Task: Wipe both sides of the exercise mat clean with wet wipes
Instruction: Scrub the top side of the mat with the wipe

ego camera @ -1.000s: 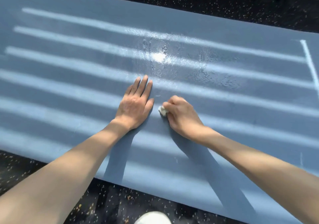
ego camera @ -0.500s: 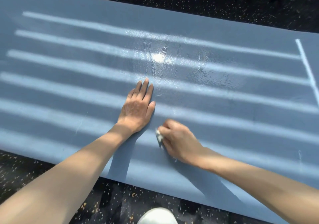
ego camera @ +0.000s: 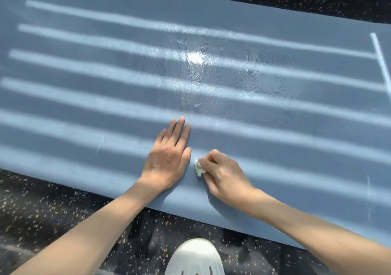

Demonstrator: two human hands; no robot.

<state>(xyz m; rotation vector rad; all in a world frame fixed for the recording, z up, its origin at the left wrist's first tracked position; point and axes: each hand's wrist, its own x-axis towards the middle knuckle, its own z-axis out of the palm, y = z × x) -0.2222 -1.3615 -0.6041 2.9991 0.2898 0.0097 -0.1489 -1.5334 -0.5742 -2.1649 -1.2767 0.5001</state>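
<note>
A white shoe toe [ego camera: 195,257] stands on dark, speckled flooring [ego camera: 42,211] just short of the near edge of a blue-grey exercise mat [ego camera: 84,105], as a person leans over it with both bare forearms stretched out. The mat lies flat on the floor. Its long axis runs left to right across the view, and the right end angles down toward the person; both ends run out of frame. Just inside the mat's near edge, the left hand [ego camera: 167,158] rests palm down on the surface, its fingers straight, close together and pointing toward the mat's far edge. Just beside it, to its right, the right hand [ego camera: 224,177] has its fingers curled round a small, crumpled white wet wipe [ego camera: 198,167] and presses it against the mat; only a corner of the wipe shows past the fingertips, close to the left thumb. Both arms cast shadows on the mat's near strip. Pale stripes of light cross the mat along its length, from the near edge to the far one. Farther in, toward the mat's middle, a wet sheen [ego camera: 196,73] glints with a bright spot and streaky marks. Beyond the mat's far edge the speckled floor shows again.
</note>
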